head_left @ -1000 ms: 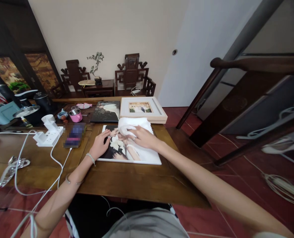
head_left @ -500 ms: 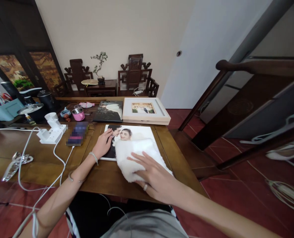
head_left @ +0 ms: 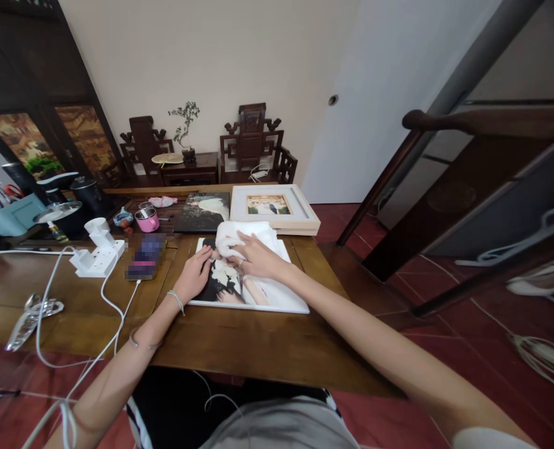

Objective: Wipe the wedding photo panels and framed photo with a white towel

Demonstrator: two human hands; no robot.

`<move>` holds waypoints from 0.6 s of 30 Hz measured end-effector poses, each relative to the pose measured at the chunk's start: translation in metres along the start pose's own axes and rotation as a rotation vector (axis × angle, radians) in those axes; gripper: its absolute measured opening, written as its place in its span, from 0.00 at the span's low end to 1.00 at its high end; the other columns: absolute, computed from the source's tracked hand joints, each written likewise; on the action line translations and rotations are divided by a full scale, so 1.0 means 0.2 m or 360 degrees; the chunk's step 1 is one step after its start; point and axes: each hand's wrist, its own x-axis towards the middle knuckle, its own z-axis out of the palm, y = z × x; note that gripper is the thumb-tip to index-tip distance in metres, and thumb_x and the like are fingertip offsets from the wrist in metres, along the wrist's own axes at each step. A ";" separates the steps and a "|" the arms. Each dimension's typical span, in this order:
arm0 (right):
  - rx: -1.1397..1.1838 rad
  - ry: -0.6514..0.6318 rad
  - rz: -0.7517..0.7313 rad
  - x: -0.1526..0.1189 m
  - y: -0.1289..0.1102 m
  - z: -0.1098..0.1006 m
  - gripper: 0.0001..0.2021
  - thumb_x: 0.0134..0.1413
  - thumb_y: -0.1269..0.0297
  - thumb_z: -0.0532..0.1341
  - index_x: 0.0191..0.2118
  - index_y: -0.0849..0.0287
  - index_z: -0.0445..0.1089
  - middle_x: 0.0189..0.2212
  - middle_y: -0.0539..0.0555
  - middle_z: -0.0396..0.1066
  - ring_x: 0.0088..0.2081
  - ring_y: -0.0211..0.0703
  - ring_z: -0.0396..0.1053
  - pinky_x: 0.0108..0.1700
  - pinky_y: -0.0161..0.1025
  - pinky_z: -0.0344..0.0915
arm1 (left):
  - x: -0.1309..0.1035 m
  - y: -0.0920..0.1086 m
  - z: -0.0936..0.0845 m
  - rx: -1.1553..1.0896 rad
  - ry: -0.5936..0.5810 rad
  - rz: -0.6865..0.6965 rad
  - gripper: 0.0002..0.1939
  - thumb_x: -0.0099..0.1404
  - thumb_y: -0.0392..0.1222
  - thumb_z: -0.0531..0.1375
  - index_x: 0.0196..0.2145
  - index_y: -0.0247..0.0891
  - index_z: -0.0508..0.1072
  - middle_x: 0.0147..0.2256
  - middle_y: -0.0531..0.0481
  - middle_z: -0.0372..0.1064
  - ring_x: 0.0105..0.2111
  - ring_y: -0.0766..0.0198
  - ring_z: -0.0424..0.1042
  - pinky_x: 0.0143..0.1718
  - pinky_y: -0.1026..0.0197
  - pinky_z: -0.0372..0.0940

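Note:
A large photo panel (head_left: 225,287) of a couple lies flat on the wooden table. My left hand (head_left: 195,273) rests open on its left edge, fingers together but stretched out. Bunched under my right hand (head_left: 257,257) is a fluffy white towel (head_left: 265,231), pressed on the panel's upper part. The fingers of that hand are bent over the towel, which covers most of the couple's heads. Just behind the panel lie a dark photo panel (head_left: 202,212) and a light wooden picture frame (head_left: 300,219).
To the left are a phone (head_left: 146,257) on a cable, a white power strip (head_left: 100,257), a clear hair clip (head_left: 32,318) and a pink cup (head_left: 146,218). White cables (head_left: 113,340) hang over the table's front edge. A dark wooden chair (head_left: 398,231) stands at the right.
My right hand has moved the towel away from me, from the panel's lower right to its top. The lower part of the picture now shows. My left hand has stayed in place.

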 end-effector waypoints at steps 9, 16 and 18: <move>0.0093 -0.0142 -0.0077 -0.40 -0.30 -0.04 0.14 0.58 0.71 0.54 0.46 0.58 0.73 0.63 0.60 0.55 0.66 0.61 0.41 0.61 0.69 0.44 | 0.00 0.00 0.01 0.0016 0.0001 -0.0011 0.21 0.68 0.39 0.47 0.53 0.32 0.69 0.57 0.38 0.64 0.60 0.55 0.61 0.62 0.47 0.56; 0.0202 -0.0262 -0.0135 -0.52 -0.39 -0.11 0.14 0.55 0.73 0.56 0.46 0.56 0.73 0.63 0.56 0.56 0.66 0.58 0.42 0.63 0.65 0.44 | 0.00 0.00 0.01 0.0001 -0.0036 -0.0035 0.21 0.68 0.39 0.47 0.53 0.30 0.69 0.58 0.37 0.62 0.61 0.54 0.60 0.63 0.47 0.54; 0.0168 -0.0208 -0.0082 -0.45 -0.32 -0.10 0.13 0.59 0.70 0.54 0.46 0.57 0.73 0.62 0.59 0.58 0.66 0.59 0.45 0.62 0.66 0.47 | 0.00 0.01 0.01 0.0013 -0.0040 -0.0027 0.21 0.68 0.39 0.47 0.53 0.31 0.69 0.58 0.37 0.63 0.60 0.54 0.60 0.62 0.47 0.54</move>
